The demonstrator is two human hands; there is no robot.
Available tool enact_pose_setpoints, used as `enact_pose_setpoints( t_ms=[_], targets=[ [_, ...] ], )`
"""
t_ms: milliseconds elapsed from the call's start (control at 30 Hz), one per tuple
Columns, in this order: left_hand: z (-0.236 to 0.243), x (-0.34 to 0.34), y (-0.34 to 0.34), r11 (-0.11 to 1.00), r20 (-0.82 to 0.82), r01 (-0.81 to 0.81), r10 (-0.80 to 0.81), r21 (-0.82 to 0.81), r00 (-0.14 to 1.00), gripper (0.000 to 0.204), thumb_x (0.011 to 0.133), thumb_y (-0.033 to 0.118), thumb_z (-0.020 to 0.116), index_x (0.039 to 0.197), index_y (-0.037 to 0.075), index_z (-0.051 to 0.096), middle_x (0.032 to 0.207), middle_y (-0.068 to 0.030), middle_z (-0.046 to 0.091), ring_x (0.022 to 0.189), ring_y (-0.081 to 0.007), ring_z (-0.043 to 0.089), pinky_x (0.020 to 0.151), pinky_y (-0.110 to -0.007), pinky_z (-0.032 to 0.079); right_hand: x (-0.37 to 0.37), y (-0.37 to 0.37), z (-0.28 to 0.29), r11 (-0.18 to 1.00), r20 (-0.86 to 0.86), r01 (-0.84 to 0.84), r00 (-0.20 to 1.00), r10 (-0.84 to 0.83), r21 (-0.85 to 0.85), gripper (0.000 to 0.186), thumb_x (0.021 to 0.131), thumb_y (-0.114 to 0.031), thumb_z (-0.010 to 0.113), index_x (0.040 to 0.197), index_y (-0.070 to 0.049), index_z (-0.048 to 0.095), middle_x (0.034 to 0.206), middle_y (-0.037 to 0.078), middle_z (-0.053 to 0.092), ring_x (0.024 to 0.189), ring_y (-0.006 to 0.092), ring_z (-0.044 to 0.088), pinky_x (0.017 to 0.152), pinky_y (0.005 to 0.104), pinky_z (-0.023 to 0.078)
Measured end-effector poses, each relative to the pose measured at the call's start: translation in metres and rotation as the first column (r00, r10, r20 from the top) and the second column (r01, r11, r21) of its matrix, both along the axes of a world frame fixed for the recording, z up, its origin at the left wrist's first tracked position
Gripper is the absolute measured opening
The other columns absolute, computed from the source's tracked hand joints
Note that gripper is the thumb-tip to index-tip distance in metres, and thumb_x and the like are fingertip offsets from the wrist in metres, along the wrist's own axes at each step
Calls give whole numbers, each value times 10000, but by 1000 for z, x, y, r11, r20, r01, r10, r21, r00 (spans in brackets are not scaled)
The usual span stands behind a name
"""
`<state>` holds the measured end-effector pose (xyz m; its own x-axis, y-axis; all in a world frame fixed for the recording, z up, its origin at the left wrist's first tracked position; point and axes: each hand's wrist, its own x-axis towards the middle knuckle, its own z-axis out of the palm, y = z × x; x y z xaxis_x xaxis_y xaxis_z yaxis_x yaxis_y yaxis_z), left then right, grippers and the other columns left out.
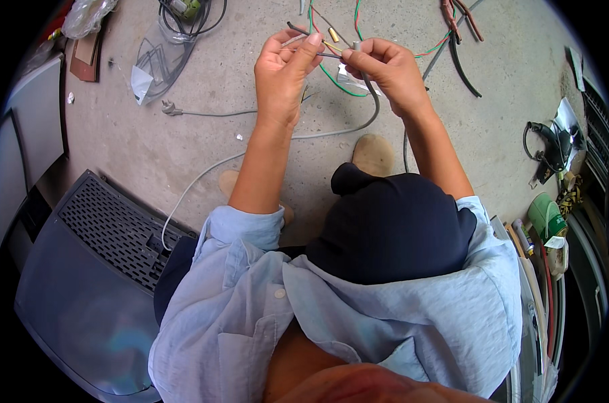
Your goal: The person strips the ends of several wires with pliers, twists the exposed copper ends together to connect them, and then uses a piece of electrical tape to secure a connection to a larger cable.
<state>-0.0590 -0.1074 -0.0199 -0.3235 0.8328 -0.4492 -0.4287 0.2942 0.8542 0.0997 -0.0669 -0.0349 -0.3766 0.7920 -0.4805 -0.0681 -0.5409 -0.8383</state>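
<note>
In front of me, my left hand (288,62) is closed, thumb and finger pinching thin wires. My right hand (387,70) pinches the end of a grey cable (376,109), where its thin inner wires stick out. A dark wire (329,56) stretches between the two hands, with a yellowish wire above it. From my right hand the cable curves down, then runs left across the floor. A short dark piece of sleeve or cable (296,28) shows above my left fingers. My fingertips hide exactly how the wires meet.
Green and red wires (358,20) lie beyond my hands. A grey plug (172,107) and a clear plastic bag (162,64) lie left. A dark perforated casing (110,228) stands near left. On the right are a black tool (553,148) and a green can (545,213).
</note>
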Motion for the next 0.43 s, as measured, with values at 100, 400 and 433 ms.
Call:
enact_pose_setpoints(
  t_ms=[100,400,433],
  targets=[
    [-1,0,-1,1000,-6,-4,4,-2,1000,365,802,168,724,1063,21,515,918,-81,647,842,-124,616,765,-266,506,0,-1,-3,1000,-2,3,1000,-3,22,214,779,-174,727,853,11,650,767,49,657,696,88,606,635,203,473],
    [-2,-1,-3,996,-45,92,-91,10,995,312,816,152,702,1051,43,529,956,-65,620,892,-136,607,823,-292,514,-1,-1,-2,999,13,33,999,-34,34,223,769,-174,740,837,16,644,765,58,658,692,90,606,636,206,475],
    [-2,-1,-3,996,-45,91,-91,10,995,312,816,152,702,1051,43,529,956,-65,620,892,-136,607,823,-292,514,-1,-1,-3,999,11,33,999,-34,38,229,768,-179,742,839,16,644,767,58,659,696,91,608,639,206,477]
  ],
)
